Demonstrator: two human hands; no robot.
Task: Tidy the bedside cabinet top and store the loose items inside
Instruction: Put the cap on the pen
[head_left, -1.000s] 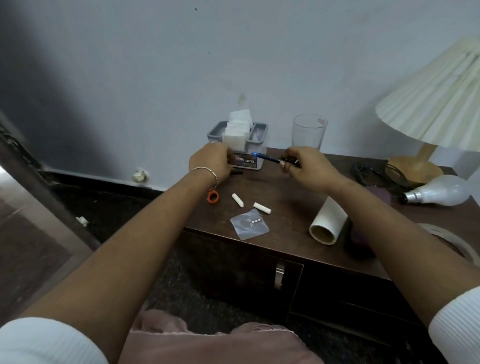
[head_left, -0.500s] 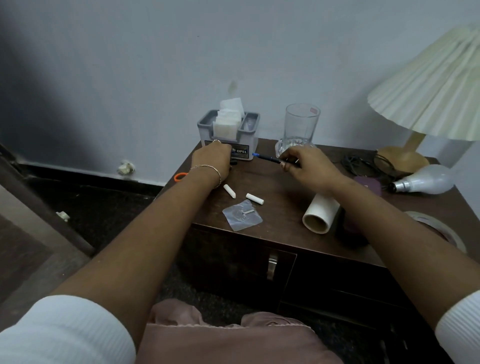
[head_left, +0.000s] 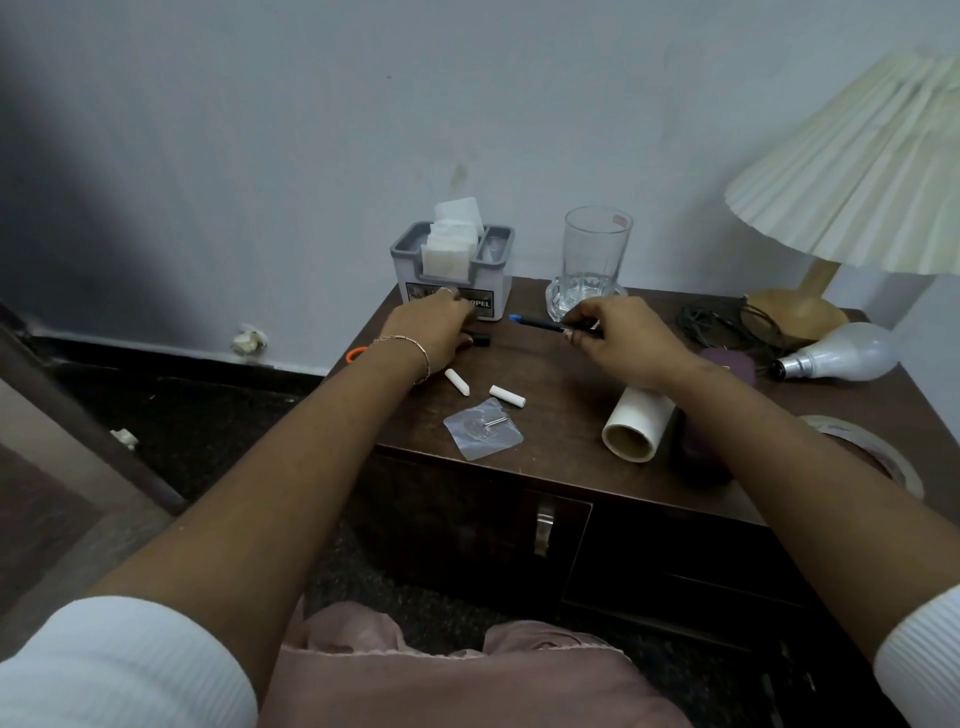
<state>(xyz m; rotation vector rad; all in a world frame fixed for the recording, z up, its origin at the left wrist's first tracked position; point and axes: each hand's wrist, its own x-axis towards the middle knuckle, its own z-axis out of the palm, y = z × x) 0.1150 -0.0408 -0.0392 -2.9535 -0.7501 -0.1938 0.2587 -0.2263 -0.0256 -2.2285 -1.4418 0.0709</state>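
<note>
**A:** Containers first. What do you see?

**B:** Grey holder stands at the back left of the bedside cabinet top, against the wall. Its left compartment holds white tissues, standing upright. Contents of the right compartment: cannot tell. A clear glass stands upright just right of the holder.

**A:** Hands?

**B:** Right hand pinches a blue-tipped pen between thumb and fingertips. The pen is roughly level above the top, in front of the glass, tip toward the holder. Left hand rests palm down just in front of the holder, fingers curled. A small black piece pokes out beside them. Gripped or only covered: cannot tell.

**A:** Surroundings and obstructions?

**B:** Two white sticks and a clear plastic packet lie near the front edge, between the forearms. A white tube lies on its side under the right wrist. An orange item at the left edge is mostly hidden by the left wrist. On the right are a lamp, a light bulb on its side and a black cable. A tape roll there is partly hidden behind the right forearm. A metal handle sits on the cabinet front below.
</note>
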